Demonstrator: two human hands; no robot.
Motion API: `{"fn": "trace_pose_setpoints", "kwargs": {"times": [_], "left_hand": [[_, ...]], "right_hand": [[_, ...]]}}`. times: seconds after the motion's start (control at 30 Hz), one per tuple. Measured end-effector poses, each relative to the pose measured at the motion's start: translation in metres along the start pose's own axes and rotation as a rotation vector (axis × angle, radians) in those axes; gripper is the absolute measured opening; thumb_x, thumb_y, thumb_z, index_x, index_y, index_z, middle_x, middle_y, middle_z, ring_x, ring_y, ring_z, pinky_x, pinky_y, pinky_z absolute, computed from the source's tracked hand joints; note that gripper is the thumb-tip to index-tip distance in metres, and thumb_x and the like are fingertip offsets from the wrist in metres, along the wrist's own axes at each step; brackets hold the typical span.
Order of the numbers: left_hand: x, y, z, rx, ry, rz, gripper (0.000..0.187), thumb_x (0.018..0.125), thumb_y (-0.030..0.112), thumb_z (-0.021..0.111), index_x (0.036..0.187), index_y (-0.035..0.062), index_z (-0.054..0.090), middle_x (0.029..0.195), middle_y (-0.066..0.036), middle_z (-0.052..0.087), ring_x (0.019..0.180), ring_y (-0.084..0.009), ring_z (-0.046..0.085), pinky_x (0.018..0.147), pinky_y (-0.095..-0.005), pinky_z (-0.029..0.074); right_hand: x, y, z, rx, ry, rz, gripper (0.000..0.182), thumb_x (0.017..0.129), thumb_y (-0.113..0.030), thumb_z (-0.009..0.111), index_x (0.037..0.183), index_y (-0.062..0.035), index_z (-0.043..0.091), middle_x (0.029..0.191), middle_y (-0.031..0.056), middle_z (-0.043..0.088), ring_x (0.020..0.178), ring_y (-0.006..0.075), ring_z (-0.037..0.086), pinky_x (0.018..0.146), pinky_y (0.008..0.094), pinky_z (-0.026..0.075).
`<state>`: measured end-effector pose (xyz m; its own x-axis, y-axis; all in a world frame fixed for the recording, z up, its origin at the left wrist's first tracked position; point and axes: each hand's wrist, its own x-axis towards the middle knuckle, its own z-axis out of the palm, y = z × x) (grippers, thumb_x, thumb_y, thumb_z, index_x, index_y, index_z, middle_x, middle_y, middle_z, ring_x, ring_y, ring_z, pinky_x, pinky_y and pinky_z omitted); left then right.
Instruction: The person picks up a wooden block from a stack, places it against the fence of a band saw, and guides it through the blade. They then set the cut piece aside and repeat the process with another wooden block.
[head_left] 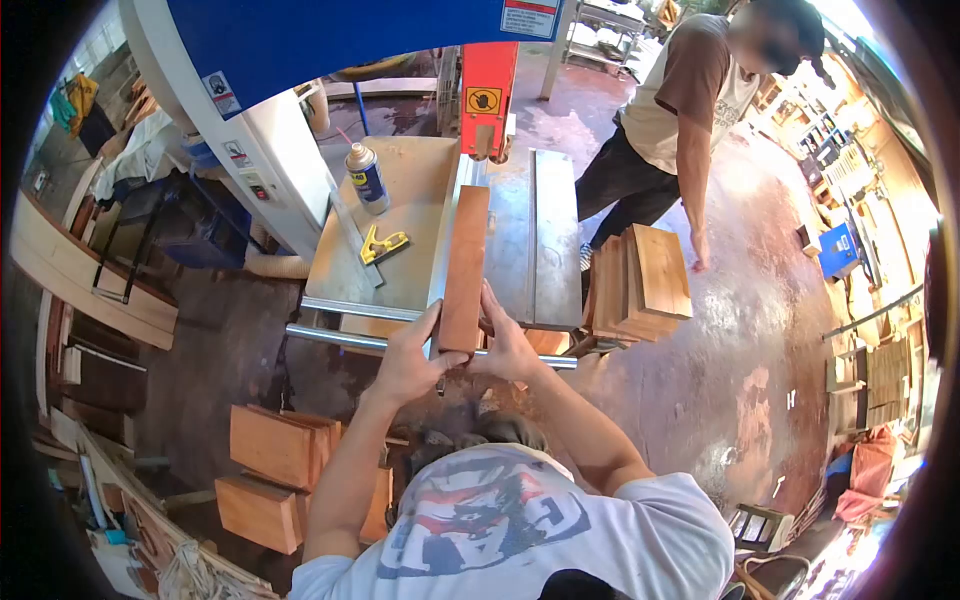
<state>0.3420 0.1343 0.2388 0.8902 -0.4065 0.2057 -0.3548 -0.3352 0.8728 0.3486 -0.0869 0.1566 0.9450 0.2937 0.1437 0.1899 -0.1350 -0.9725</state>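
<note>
A long reddish-brown wooden board (464, 265) lies lengthwise on the metal table of a band saw (507, 235), its far end near the red blade guard (488, 95). My left hand (408, 358) grips the near end from the left side, thumb along the edge. On the other side my right hand (507, 345) is closed around the same end. Left of the board, a yellow-handled combination square (383, 245) and a blue and yellow spray can (367, 180) rest on the tan part of the table.
A co-worker (690, 100) stands beyond the table at right, an arm hanging down near a stack of wooden blocks (655, 280). More blocks (270, 445) are stacked at lower left. Metal rails (340, 338) run along the table's front. Lumber lines the right wall.
</note>
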Motion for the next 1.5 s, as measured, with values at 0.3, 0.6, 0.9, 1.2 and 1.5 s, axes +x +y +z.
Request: {"fn": "trace_pose_setpoints", "kwargs": {"times": [0.3, 0.6, 0.9, 1.2, 1.5], "left_hand": [[0.019, -0.001, -0.007, -0.001, -0.060, -0.031, 0.086, 0.080, 0.009, 0.089, 0.155, -0.0028, 0.046, 0.132, -0.026, 0.069, 0.125, -0.0314, 0.069, 0.107, -0.0408, 0.053], [0.021, -0.026, -0.003, -0.016, -0.043, 0.058, 0.081, 0.081, 0.009, 0.087, 0.151, -0.0049, 0.048, 0.128, -0.029, 0.069, 0.125, -0.0407, 0.066, 0.102, -0.0448, 0.054], [0.024, -0.025, -0.002, 0.003, -0.007, 0.094, 0.079, 0.083, 0.016, 0.087, 0.150, -0.0041, 0.049, 0.128, -0.030, 0.067, 0.122, -0.0460, 0.066, 0.098, -0.0476, 0.055], [0.025, -0.027, -0.002, 0.019, 0.001, 0.093, 0.079, 0.083, 0.017, 0.087, 0.149, -0.0042, 0.049, 0.126, -0.030, 0.068, 0.118, -0.0472, 0.067, 0.096, -0.0486, 0.056], [0.028, -0.029, -0.002, 0.011, -0.019, 0.088, 0.081, 0.082, 0.018, 0.088, 0.150, -0.0047, 0.049, 0.125, -0.031, 0.068, 0.117, -0.0469, 0.067, 0.096, -0.0485, 0.056]], "right_hand": [[0.014, -0.035, -0.008, -0.050, 0.028, 0.039, 0.137, 0.064, -0.011, 0.097, 0.169, -0.0012, 0.009, 0.174, 0.0189, 0.021, 0.154, 0.0273, 0.037, 0.123, 0.0439, 0.043], [0.019, -0.034, -0.011, 0.051, 0.012, 0.086, 0.133, 0.066, -0.008, 0.096, 0.169, -0.0041, 0.013, 0.175, 0.0160, 0.021, 0.154, 0.0254, 0.036, 0.121, 0.0455, 0.046], [0.024, -0.029, -0.016, 0.057, -0.004, 0.116, 0.135, 0.064, -0.002, 0.093, 0.170, -0.0039, 0.010, 0.178, 0.0107, 0.011, 0.156, 0.0226, 0.030, 0.123, 0.0446, 0.043], [0.026, -0.020, -0.019, 0.014, -0.019, 0.095, 0.141, 0.065, -0.011, 0.097, 0.166, 0.0050, -0.001, 0.176, 0.0234, 0.007, 0.154, 0.0333, 0.036, 0.122, 0.0429, 0.043], [0.027, -0.024, -0.020, -0.012, -0.009, 0.089, 0.141, 0.065, -0.017, 0.099, 0.165, 0.0068, 0.003, 0.176, 0.0226, 0.004, 0.156, 0.0323, 0.033, 0.123, 0.0440, 0.042]]}}
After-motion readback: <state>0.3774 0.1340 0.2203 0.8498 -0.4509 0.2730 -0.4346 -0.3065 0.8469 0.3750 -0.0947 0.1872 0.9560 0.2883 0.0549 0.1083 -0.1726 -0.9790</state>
